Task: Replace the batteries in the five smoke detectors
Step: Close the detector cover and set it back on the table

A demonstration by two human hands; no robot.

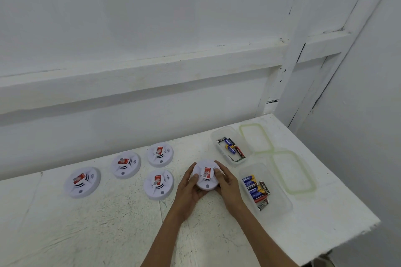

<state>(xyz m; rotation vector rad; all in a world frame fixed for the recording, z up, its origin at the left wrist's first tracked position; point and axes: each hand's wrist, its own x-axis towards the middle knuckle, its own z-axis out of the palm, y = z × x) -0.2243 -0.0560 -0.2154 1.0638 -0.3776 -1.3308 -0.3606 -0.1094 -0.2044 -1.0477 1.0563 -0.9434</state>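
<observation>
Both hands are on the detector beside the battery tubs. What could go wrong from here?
1. Mix-up: the far clear plastic tub and the near clear plastic tub both hold similar loose batteries; spent and fresh cells could get swapped.
2. Lost count: the round white smoke detector gripped by the left hand and right hand looks just like the four other detectors.
3. The right forearm lies close to the near tub and could nudge it.
</observation>
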